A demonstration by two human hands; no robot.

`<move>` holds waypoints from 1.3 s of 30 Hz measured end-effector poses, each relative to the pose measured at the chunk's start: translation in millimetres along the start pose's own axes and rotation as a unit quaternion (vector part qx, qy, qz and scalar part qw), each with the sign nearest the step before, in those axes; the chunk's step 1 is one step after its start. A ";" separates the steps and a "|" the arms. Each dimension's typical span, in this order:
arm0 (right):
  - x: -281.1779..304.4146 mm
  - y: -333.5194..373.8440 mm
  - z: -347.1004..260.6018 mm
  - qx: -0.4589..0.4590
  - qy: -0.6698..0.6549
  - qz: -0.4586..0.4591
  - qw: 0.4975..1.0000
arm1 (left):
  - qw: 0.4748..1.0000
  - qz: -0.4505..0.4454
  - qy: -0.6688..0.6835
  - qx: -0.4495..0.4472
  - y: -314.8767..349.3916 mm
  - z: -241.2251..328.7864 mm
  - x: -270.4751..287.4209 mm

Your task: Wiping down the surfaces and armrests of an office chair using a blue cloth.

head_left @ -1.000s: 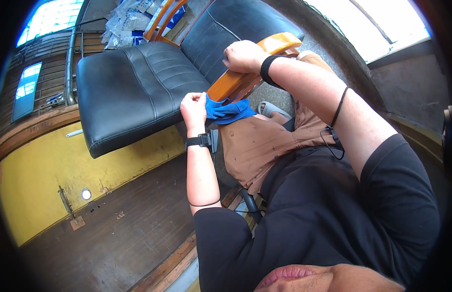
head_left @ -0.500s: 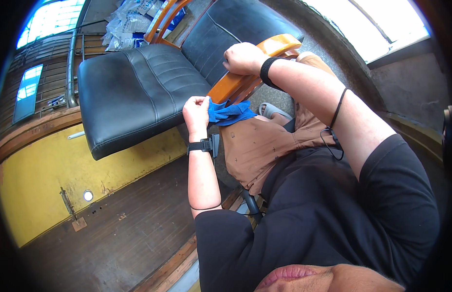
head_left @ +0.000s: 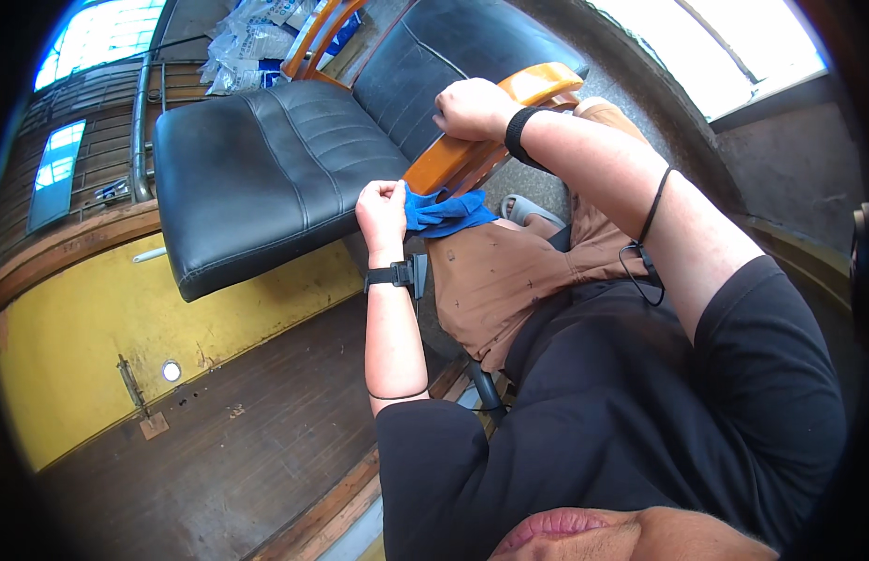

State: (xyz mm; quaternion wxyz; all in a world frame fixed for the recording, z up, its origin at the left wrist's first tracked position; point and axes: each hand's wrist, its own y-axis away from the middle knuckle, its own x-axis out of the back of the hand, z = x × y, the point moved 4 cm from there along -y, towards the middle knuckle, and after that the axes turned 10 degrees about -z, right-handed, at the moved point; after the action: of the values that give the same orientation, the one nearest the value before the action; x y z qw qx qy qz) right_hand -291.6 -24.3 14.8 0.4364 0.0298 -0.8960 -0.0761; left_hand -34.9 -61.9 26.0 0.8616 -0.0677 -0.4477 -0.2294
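Observation:
My left hand (head_left: 381, 211) is closed, thumb and fingers pinching the end of a blue cloth (head_left: 450, 214). The cloth lies bunched and twisted under the front end of an orange-brown wooden armrest (head_left: 435, 166), over my knee. My right hand (head_left: 475, 108) is curled closed further back along that armrest; its fingertips are turned down out of sight, so what they hold, if anything, cannot be made out. The armrest belongs to a chair with a black padded seat (head_left: 266, 178) and a black backrest (head_left: 453, 56).
Beyond the chair lie clear and blue plastic bags (head_left: 252, 51) near its other wooden armrest (head_left: 315, 42). A yellow panel (head_left: 88, 346) and a dark wooden surface (head_left: 257, 439) are at the left. My sandalled foot (head_left: 528, 210) is on the grey floor below.
Very little differs. The view has shifted slightly; both hands keep their places at the armrest and the blue cloth stays in my left hand.

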 end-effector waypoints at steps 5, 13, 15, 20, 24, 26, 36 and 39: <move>-4.2 -2.2 2.9 0.007 0.017 0.011 1.000 | 0.999 -0.026 -0.018 0.020 7.5 10.8 -2.8; -5.4 -3.0 1.2 0.012 0.010 0.010 1.000 | 0.998 -0.002 -0.050 -0.037 4.6 13.0 -3.2; -3.5 -4.0 6.7 0.007 0.013 0.012 1.000 | 0.996 -0.020 -0.059 -0.060 2.6 21.7 -4.2; -0.8 -0.5 1.5 0.004 0.012 0.002 1.000 | 1.000 -0.023 -0.003 -0.005 -0.8 15.1 -1.8; -1.7 -4.0 7.1 0.006 0.015 0.010 1.000 | 0.998 -0.046 -0.036 -0.016 7.0 25.2 -5.4; -3.7 -4.0 3.5 0.006 0.014 0.005 1.000 | 0.999 -0.036 -0.025 -0.019 8.0 19.8 -3.1; -2.2 -3.9 6.8 0.007 0.014 0.010 1.000 | 0.998 -0.059 -0.034 0.008 5.1 19.9 -5.6; -4.2 -2.9 1.2 0.012 0.015 0.007 1.000 | 0.999 -0.038 -0.003 0.011 -2.4 13.4 1.0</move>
State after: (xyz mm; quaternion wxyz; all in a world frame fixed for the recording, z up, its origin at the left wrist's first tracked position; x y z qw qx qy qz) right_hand -290.1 -26.5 10.3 0.4501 0.0297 -0.8903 -0.0617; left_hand -45.4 -60.1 34.5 0.8515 -0.0421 -0.4551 -0.2569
